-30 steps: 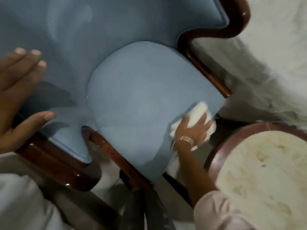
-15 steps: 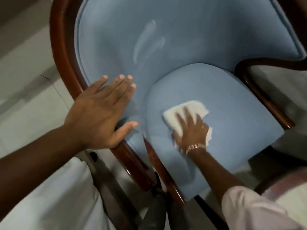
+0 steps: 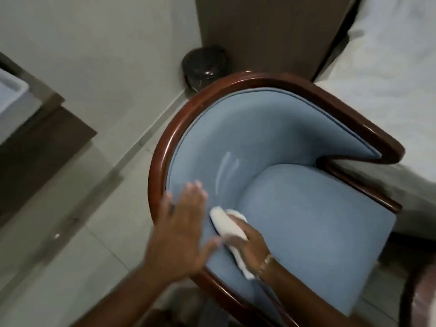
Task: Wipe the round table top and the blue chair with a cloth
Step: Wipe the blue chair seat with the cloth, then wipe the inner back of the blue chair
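Observation:
The blue chair with a dark wooden frame fills the middle of the head view. My right hand presses a white cloth into the crease where the seat cushion meets the left inner side. My left hand lies flat with fingers spread on the chair's left arm and inner padding, just left of the cloth. Pale wipe streaks show on the backrest. Only the dark rim of the round table shows, at the bottom right corner.
A black bin stands on the floor behind the chair by a brown panel. A bed with white sheets is at the right. A dark wooden unit sits at the left. Pale floor tiles lie between.
My right hand has slid the cloth leftwards across the seat, from its right front edge to the crease by the left arm. The view has swung left and pulled back; the table has left view.

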The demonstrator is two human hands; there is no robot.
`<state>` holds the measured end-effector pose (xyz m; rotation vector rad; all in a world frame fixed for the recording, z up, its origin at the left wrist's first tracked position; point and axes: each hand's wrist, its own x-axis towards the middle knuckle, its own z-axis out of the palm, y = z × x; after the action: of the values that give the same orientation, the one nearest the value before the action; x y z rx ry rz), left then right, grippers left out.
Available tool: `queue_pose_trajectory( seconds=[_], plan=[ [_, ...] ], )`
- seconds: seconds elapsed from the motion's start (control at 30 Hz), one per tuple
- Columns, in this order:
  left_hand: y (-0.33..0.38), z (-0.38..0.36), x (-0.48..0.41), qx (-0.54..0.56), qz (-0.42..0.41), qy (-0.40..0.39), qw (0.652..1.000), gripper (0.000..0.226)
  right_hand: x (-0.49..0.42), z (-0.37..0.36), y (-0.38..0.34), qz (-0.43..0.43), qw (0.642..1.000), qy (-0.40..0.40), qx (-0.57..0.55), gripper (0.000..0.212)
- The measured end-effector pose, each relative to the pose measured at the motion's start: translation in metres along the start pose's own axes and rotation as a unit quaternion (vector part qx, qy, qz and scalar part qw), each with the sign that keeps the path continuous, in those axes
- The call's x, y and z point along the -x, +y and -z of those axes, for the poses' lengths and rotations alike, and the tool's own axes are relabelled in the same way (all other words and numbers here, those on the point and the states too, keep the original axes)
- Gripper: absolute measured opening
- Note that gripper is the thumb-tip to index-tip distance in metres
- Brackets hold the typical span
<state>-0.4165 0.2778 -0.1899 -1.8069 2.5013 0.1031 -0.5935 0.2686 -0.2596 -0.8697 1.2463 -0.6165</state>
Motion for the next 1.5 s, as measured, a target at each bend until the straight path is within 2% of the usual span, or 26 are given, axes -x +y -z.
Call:
queue_pose_trajectory(
  seconds=[0.03, 0.1, 0.13, 0.2, 0.23, 0.27, 0.33, 0.4, 0.43, 0.57, 0.63, 0.73, 0.77, 0.83, 0.9, 0.97, 1.03, 1.13, 1.17, 1.2, 1.23, 1.27, 1.3, 1.33, 1.43, 1.5],
  plan=[
    [-0.032, 0.009, -0.019, -0.023, 0.005, -0.001, 1.0, 0.092, -0.02, -0.02, -0.008, 0.027, 0.999, 0.04, 0.005, 0.042],
    [-0.086, 0.026, -0.061, -0.042, -0.019, -0.028, 0.999, 0.094, -0.067, -0.056, -0.034, 0.138, 0.981, 0.124, 0.058, 0.048],
    [-0.105, 0.03, -0.083, -0.048, -0.041, -0.037, 0.997, 0.094, -0.095, -0.064, -0.047, 0.162, 0.964, 0.203, 0.051, 0.052],
    [-0.121, 0.029, -0.111, -0.052, -0.092, -0.044, 0.993, 0.093, -0.154, -0.05, -0.065, 0.141, 0.922, 0.359, -0.04, 0.067],
    [-0.123, 0.025, -0.118, -0.051, -0.109, -0.029, 0.992, 0.093, -0.177, -0.035, -0.064, 0.111, 0.901, 0.413, -0.079, 0.073],
    [-0.122, 0.02, -0.119, -0.045, -0.119, -0.011, 0.992, 0.092, -0.188, -0.022, -0.056, 0.069, 0.897, 0.426, -0.1, 0.073],
    [-0.12, 0.017, -0.117, -0.02, -0.123, -0.002, 0.992, 0.093, -0.181, -0.016, -0.026, -0.031, 0.919, 0.378, -0.108, 0.061],
    [-0.119, 0.019, -0.117, 0.006, -0.113, 0.0, 0.994, 0.093, -0.147, -0.036, 0.002, -0.065, 0.938, 0.327, -0.096, 0.054],
    [-0.118, 0.02, -0.116, 0.011, -0.112, -0.001, 0.994, 0.092, -0.126, -0.048, 0.008, -0.046, 0.945, 0.314, -0.079, 0.052],
    [-0.118, 0.024, -0.117, 0.071, -0.121, 0.017, 0.99, 0.085, -0.112, -0.079, -0.044, 0.168, 0.947, 0.275, 0.021, 0.054],
    [-0.118, 0.023, -0.116, 0.101, -0.115, 0.026, 0.988, 0.082, -0.14, -0.091, -0.093, 0.213, 0.926, 0.306, 0.064, 0.058],
    [-0.118, 0.02, -0.114, 0.123, -0.114, 0.033, 0.985, 0.081, -0.187, -0.064, -0.124, 0.265, 0.868, 0.418, 0.048, 0.058],
    [-0.119, 0.019, -0.114, 0.123, -0.115, 0.037, 0.985, 0.081, -0.201, -0.047, -0.119, 0.265, 0.853, 0.448, 0.036, 0.057],
    [-0.12, 0.016, -0.114, 0.117, -0.114, 0.045, 0.986, 0.082, -0.214, -0.024, -0.098, 0.219, 0.849, 0.481, 0.01, 0.06],
    [-0.121, 0.015, -0.116, 0.097, -0.114, 0.044, 0.988, 0.084, -0.213, -0.024, -0.064, 0.138, 0.873, 0.466, -0.049, 0.061],
    [-0.121, 0.017, -0.115, 0.083, -0.117, 0.024, 0.989, 0.086, -0.188, -0.035, -0.025, 0.048, 0.912, 0.4, -0.082, 0.057],
    [-0.12, 0.023, -0.113, 0.067, -0.115, 0.002, 0.991, 0.087, -0.143, -0.048, 0.002, -0.036, 0.946, 0.316, -0.058, 0.053],
    [-0.11, 0.039, -0.114, 0.128, -0.075, -0.05, 0.988, 0.082, -0.078, -0.064, -0.022, 0.0, 0.976, 0.218, 0.024, 0.047],
    [-0.105, 0.049, -0.115, 0.218, -0.026, -0.075, 0.973, 0.076, -0.066, -0.071, -0.045, 0.026, 0.979, 0.2, 0.026, 0.048],
    [-0.1, 0.064, -0.115, 0.351, 0.053, -0.094, 0.93, 0.07, -0.057, -0.08, -0.071, 0.053, 0.98, 0.194, 0.013, 0.054],
    [-0.097, 0.082, -0.111, 0.502, 0.128, -0.098, 0.85, 0.064, -0.052, -0.089, -0.097, 0.078, 0.978, 0.194, 0.001, 0.061],
    [-0.099, 0.094, -0.107, 0.63, 0.181, -0.084, 0.751, 0.06, -0.048, -0.099, -0.123, 0.105, 0.975, 0.194, 0.0, 0.064],
    [-0.103, 0.105, -0.102, 0.713, 0.222, -0.067, 0.662, 0.058, -0.045, -0.11, -0.151, 0.14, 0.971, 0.191, 0.015, 0.064],
    [-0.11, 0.116, -0.094, 0.755, 0.232, -0.055, 0.611, 0.056, -0.044, -0.122, -0.178, 0.179, 0.966, 0.183, 0.042, 0.059],
    [-0.154, 0.146, -0.068, 0.811, 0.238, 0.03, 0.533, 0.043, -0.054, -0.163, -0.24, 0.264, 0.949, 0.141, 0.095, 0.042],
    [-0.199, 0.157, -0.058, 0.832, 0.264, 0.106, 0.477, 0.03, -0.068, -0.197, -0.269, 0.295, 0.944, 0.11, 0.1, 0.049]
  ],
)
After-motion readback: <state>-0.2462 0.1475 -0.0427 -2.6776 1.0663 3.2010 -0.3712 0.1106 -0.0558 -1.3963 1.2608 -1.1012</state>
